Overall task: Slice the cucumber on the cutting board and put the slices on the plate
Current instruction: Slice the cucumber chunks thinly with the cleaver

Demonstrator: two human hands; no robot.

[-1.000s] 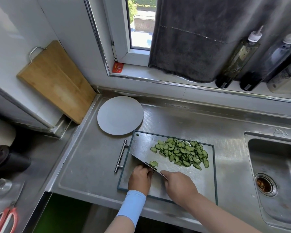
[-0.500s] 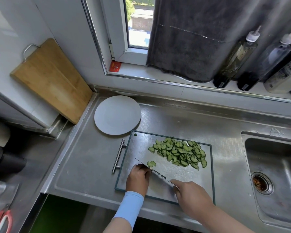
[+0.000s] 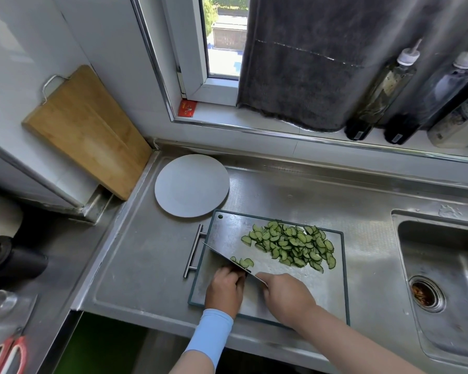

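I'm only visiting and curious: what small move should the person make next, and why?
Probably one more cut: the right hand presses the knife down beside the left hand. The knife sits close by the left hand, two fresh slices lie just past it, and the plate holds no slices. What remains under the left hand is hidden.

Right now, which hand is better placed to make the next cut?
Right. The right hand grips the knife, its blade over the cutting board beside the left hand, which holds no tool.
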